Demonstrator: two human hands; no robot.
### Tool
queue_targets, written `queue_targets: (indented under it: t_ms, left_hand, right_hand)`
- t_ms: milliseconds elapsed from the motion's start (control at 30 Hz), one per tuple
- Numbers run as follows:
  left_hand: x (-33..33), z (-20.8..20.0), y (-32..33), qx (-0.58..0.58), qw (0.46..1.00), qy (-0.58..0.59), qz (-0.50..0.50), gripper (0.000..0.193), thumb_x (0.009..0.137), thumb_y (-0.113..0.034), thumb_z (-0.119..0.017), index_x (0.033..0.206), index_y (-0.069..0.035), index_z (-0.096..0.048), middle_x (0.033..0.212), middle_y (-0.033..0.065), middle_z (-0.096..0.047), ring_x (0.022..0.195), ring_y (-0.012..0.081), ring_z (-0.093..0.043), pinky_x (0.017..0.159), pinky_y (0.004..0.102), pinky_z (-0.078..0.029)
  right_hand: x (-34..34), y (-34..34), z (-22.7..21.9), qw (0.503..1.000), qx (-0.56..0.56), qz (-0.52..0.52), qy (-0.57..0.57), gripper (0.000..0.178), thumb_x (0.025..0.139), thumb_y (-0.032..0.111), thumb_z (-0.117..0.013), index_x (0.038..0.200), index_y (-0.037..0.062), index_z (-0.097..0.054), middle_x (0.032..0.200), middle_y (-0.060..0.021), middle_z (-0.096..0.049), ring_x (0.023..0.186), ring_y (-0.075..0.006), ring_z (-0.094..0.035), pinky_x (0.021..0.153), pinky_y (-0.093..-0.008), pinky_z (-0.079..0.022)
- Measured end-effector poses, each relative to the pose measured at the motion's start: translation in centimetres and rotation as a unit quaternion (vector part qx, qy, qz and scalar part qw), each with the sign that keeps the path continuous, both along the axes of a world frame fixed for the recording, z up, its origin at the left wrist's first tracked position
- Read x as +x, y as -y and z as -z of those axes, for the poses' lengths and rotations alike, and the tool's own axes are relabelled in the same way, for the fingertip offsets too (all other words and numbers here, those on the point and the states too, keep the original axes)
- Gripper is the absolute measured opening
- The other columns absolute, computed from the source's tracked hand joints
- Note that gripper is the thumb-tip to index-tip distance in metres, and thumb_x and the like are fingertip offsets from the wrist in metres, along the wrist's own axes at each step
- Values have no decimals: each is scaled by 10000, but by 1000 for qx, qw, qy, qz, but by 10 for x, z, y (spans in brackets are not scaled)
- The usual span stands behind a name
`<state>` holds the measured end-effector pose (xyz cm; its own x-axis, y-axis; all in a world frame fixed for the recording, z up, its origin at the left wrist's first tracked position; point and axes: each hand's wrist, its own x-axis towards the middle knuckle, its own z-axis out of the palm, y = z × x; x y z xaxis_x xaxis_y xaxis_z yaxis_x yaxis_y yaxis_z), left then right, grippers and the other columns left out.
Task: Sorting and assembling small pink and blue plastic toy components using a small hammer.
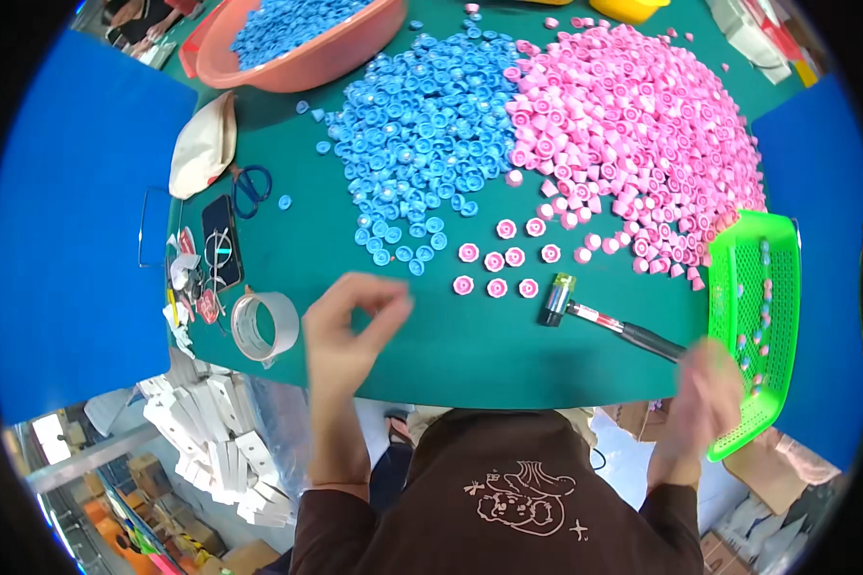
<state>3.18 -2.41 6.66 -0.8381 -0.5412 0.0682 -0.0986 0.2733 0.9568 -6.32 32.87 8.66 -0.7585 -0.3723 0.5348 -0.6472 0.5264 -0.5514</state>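
Note:
My left hand (347,331) is over the near part of the green table, thumb and fingertips closed in a pinch; whatever may be between them is hidden. Just beyond it lie loose blue caps (393,233) at the near end of a large blue heap. Several pink ribbed caps (494,261) sit apart from one another in the middle. To their right is a small hammer (599,319) with a black handle. My right hand (708,393), smeared by motion, is at the handle's end beside the table's near edge; whether it grips the handle cannot be made out.
A large pink heap (633,134) adjoins the blue one. The green basket (784,335) at right holds several pink-and-blue pieces. An orange basin (297,72) stands far left. Along the left lie clear tape (280,321), a phone (219,230), scissors (249,192) and a white cloth pouch (201,149).

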Motion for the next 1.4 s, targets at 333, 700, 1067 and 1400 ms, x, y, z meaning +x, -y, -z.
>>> queue_targets:
  t_ms: [333, 700, 1067, 1400]
  left_hand:
    - [-19, 68, 11, -271, 960, 68, -18, 364, 738, -158, -832, 1066, -79, -696, 880, 24, -631, 687, 112, -561, 583, 260, -465]
    - [11, 3, 78, 202, 933, -212, -208, 475, 963, -141, -586, 1392, -36, -412, 1048, 90, -615, 680, 86, -522, 580, 205, -396]
    - [-31, 67, 5, -264, 959, 95, -37, 272, 732, -133, -828, 963, -66, -702, 850, 44, -621, 653, 140, -537, 582, 268, -462]
    - [-14, 80, 3, -249, 965, 44, -73, 192, 756, -69, -803, 875, -53, -654, 888, 34, -649, 629, 102, -511, 530, 248, -394]
  right_hand:
    - [-27, -5, 64, 977, 81, 28, 196, 253, 839, 27, -662, 1087, -20, -653, 1154, -145, -585, 1113, -276, -556, 983, -360, -412]
    - [-45, -16, 73, 968, -24, 25, 248, 192, 897, -32, -603, 1084, -27, -647, 1185, -124, -577, 1095, -223, -580, 931, -305, -462]
    - [-42, -19, 69, 907, -233, -41, 348, 363, 885, -6, -529, 1244, -19, -580, 1520, -190, -362, 1423, -316, -336, 1151, -442, -317]
    - [-55, 34, 53, 525, -603, -154, 582, 566, 746, -161, -499, 1290, -11, -556, 1510, -232, -340, 1432, -369, -293, 1152, -416, -349]
